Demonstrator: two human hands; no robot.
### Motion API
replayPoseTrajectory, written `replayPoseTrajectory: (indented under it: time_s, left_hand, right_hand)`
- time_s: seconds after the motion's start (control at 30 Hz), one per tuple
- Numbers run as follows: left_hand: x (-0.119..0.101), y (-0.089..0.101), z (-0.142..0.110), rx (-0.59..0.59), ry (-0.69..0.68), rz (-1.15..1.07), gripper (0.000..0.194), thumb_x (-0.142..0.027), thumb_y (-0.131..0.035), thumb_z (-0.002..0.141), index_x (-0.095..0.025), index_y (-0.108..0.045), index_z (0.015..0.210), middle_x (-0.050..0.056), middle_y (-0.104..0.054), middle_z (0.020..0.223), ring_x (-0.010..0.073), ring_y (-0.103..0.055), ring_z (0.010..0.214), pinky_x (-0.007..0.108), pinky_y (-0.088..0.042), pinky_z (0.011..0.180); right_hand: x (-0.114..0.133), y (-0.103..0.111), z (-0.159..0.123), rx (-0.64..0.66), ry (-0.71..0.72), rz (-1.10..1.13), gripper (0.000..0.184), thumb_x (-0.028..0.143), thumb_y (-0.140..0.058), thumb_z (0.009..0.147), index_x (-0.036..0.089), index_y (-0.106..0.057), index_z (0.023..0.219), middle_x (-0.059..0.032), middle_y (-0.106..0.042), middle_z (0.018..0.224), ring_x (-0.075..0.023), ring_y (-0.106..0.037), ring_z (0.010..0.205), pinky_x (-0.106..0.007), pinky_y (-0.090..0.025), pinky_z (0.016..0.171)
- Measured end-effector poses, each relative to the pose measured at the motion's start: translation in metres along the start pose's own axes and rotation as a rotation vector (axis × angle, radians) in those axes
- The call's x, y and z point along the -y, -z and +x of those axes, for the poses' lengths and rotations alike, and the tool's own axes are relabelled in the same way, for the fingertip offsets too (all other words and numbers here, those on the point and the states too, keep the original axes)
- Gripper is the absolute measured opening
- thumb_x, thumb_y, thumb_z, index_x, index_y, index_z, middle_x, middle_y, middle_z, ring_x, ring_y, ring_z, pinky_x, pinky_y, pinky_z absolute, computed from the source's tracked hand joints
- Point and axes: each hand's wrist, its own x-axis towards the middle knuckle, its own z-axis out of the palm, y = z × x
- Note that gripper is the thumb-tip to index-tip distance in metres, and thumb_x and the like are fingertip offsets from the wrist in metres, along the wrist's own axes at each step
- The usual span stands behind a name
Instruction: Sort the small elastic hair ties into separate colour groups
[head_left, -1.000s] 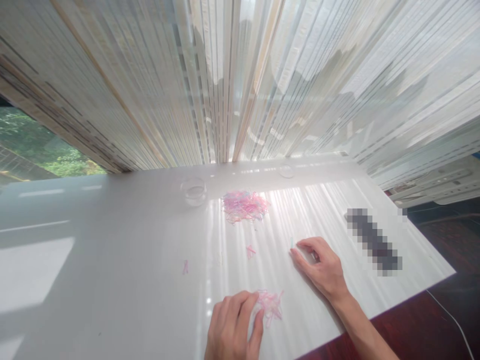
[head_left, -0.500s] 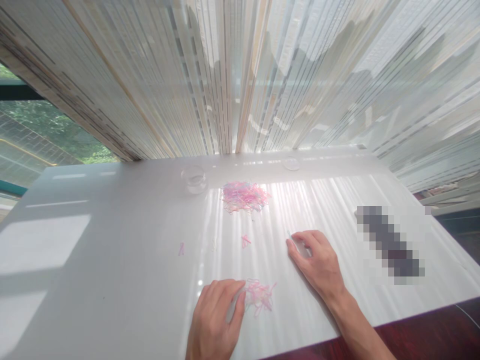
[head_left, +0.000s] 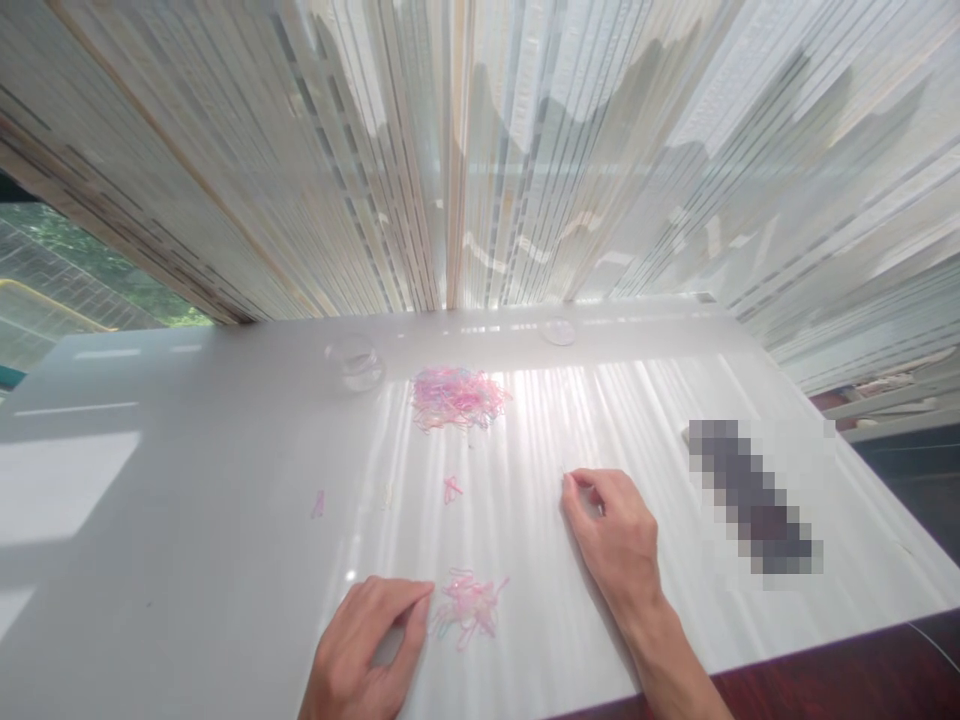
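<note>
Small heap [head_left: 469, 605] of bands, mainly pink: lies at lower centre of frame. Left hand [head_left: 367, 640], lower centre-left: thumb and index tips together, just beside this heap; whether a band is pinched cannot be told. Right hand [head_left: 619, 540], right of centre: thumb and index tips together near the table surface; any held item is too small to confirm. Between the hands and the large heap [head_left: 457, 398] at centre, 3 groups lie apart in a row: purple bands [head_left: 318, 503], pale bands [head_left: 388, 496], pink bands [head_left: 451, 489]. Clear dish [head_left: 364, 378]: left of the large heap. Clear disc [head_left: 559, 333]: upper centre-right. Pixelated dark object [head_left: 754, 500]: right side. All on 1 white table [head_left: 225, 480]. Curtain [head_left: 480, 150]: across top.
</note>
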Motion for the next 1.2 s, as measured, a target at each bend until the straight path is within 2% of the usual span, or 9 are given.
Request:
replayPoseTrajectory:
  time_s: [0.37, 0.5, 0.9, 1.2]
  left_hand:
    - [0.0022, 0.0017, -0.0016, -0.011, -0.014, -0.039, 0.012, -0.015, -0.062, 0.1, -0.025, -0.07, 0.101, 0.0, -0.072, 0.08, 0.0149, -0.066, 0.068, 0.027, -0.055, 0.067]
    - [0.0041, 0.0004, -0.0011, -0.037, -0.026, -0.04, 0.011, -0.017, -0.062, 0.101, -0.025, -0.071, 0.101, 0.0, -0.072, 0.078, 0.015, -0.066, 0.066, 0.026, -0.056, 0.066]
    - [0.007, -0.0081, -0.0024, -0.097, -0.039, -0.057, 0.013, -0.02, -0.06, 0.102, -0.025, -0.071, 0.099, -0.002, -0.07, 0.076, 0.0141, -0.064, 0.063, 0.027, -0.054, 0.066]
    - [0.0077, -0.0019, -0.0011, -0.039, -0.072, -0.009, 0.014, -0.024, -0.059, 0.103, -0.024, -0.073, 0.099, 0.0, -0.073, 0.077, 0.0157, -0.067, 0.065, 0.027, -0.058, 0.066]
  right_hand:
    - [0.0013, -0.0027, -0.0016, 0.032, -0.061, 0.032, 0.011, 0.028, -0.058, 0.096, 0.023, -0.065, 0.09, -0.0055, -0.069, 0.084, -0.0209, -0.062, 0.072, -0.036, -0.055, 0.068]
    - [0.0006, -0.004, -0.0021, 0.015, -0.082, 0.02, 0.015, 0.027, -0.056, 0.095, 0.024, -0.062, 0.082, -0.0044, -0.067, 0.079, -0.0202, -0.062, 0.07, -0.035, -0.055, 0.067]
    - [-0.0028, -0.0067, -0.0055, -0.041, -0.116, 0.054, 0.018, 0.031, -0.057, 0.095, 0.022, -0.063, 0.081, -0.0052, -0.069, 0.079, -0.02, -0.064, 0.069, -0.035, -0.056, 0.066]
    - [-0.0055, -0.0049, -0.0069, -0.032, -0.112, 0.092, 0.014, 0.032, -0.061, 0.093, 0.022, -0.065, 0.083, -0.0053, -0.07, 0.082, -0.0206, -0.066, 0.071, -0.035, -0.056, 0.066]
